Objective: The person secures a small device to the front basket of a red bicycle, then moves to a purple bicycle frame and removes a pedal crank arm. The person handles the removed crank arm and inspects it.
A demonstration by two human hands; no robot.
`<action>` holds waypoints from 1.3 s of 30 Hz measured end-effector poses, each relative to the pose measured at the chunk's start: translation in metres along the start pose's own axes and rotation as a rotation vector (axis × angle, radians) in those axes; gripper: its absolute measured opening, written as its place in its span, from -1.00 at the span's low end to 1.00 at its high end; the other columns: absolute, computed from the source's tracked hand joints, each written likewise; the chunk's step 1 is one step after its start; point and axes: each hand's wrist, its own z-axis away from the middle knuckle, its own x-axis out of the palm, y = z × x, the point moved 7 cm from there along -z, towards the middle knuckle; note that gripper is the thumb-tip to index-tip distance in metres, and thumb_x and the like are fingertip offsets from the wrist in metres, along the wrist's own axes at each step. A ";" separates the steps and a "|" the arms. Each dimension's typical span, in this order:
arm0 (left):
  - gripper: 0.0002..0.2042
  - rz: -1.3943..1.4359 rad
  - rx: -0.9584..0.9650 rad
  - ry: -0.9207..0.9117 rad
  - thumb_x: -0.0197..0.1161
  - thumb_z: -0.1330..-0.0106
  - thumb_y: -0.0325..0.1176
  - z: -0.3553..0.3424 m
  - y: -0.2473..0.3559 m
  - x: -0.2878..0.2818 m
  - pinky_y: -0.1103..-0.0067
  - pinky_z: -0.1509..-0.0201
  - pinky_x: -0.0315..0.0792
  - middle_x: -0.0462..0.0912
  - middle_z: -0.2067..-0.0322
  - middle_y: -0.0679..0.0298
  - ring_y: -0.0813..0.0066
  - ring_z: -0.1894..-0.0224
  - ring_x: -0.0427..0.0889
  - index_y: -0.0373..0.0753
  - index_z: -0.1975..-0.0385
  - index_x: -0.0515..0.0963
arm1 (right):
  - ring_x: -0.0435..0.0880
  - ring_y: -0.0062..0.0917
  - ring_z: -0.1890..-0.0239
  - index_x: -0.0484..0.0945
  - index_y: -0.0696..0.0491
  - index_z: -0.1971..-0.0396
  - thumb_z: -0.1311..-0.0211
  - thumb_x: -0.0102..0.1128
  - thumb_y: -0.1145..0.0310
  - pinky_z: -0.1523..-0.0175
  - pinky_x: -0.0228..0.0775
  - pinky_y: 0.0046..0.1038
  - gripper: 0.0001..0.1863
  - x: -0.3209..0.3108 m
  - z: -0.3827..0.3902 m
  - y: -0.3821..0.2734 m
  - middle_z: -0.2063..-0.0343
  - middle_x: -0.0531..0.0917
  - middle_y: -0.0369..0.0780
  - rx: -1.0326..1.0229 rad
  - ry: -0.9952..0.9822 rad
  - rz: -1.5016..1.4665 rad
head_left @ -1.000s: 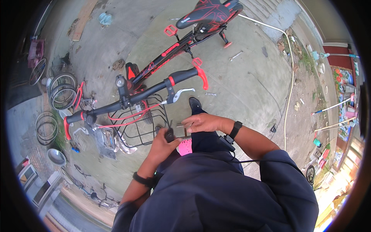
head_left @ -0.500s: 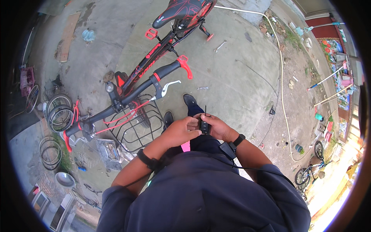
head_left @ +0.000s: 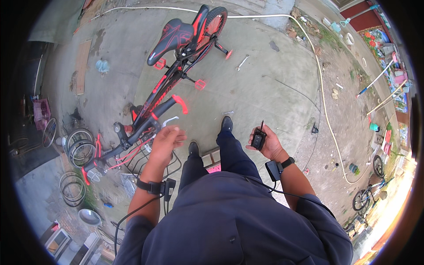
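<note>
My right hand [head_left: 269,145] holds a small black handheld device [head_left: 258,139] with a thin antenna, out over the concrete. My left hand [head_left: 168,140] is open with loosely bent fingers and nothing visible in it, beside the handlebar [head_left: 157,115] of a black and red bicycle. The bicycle's saddle [head_left: 170,37] lies toward the top. A black wire basket [head_left: 145,161] is partly hidden behind my left forearm. Straps with black boxes and cables are on both forearms. My two shoes [head_left: 227,124] stand on the concrete below me.
A wrench [head_left: 242,62] lies on the concrete [head_left: 265,101]; a pale hose [head_left: 324,115] curves along the right. Loose wheels [head_left: 79,148], several rims [head_left: 71,189] and a metal basin [head_left: 90,217] lie at left. Long-handled tools [head_left: 375,84] and more bicycles [head_left: 360,201] are at the right edge.
My hands, together on the device half a second ago, have separated: the left moved up-left toward the handlebar, the right rightward with the device. The bicycle appears further left and higher in view.
</note>
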 end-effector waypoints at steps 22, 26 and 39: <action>-0.25 0.296 -0.292 0.231 -0.09 -0.43 0.26 -0.046 -0.001 0.002 0.39 0.11 0.49 0.55 0.00 -0.01 0.18 0.06 0.60 -0.43 -0.22 0.30 | 0.62 -0.44 0.30 0.46 -0.04 0.27 -0.25 0.19 0.21 0.13 0.61 -0.22 -0.82 -0.067 0.004 -0.146 0.40 0.57 -0.26 -0.079 0.275 0.063; -0.23 0.452 -0.300 0.323 -0.10 -0.45 0.25 -0.053 -0.005 0.003 0.33 0.07 0.49 0.57 0.02 -0.12 0.10 0.08 0.63 -0.49 -0.21 0.30 | 0.65 -0.35 0.21 0.48 -0.02 0.30 -0.28 0.19 0.07 0.01 0.59 -0.06 -0.72 -0.030 -0.025 -0.203 0.36 0.60 -0.22 -0.070 0.232 0.045; -0.43 0.549 -0.382 0.584 -0.03 -0.48 0.10 -0.045 -0.009 0.024 0.39 0.23 0.54 0.64 0.16 0.01 0.23 0.20 0.68 -0.38 -0.10 0.40 | 0.66 -0.35 0.11 0.54 0.07 0.07 -0.36 0.00 -0.24 -0.09 0.53 0.10 -0.40 0.127 -0.147 -0.349 0.30 0.63 -0.22 0.044 -0.144 0.328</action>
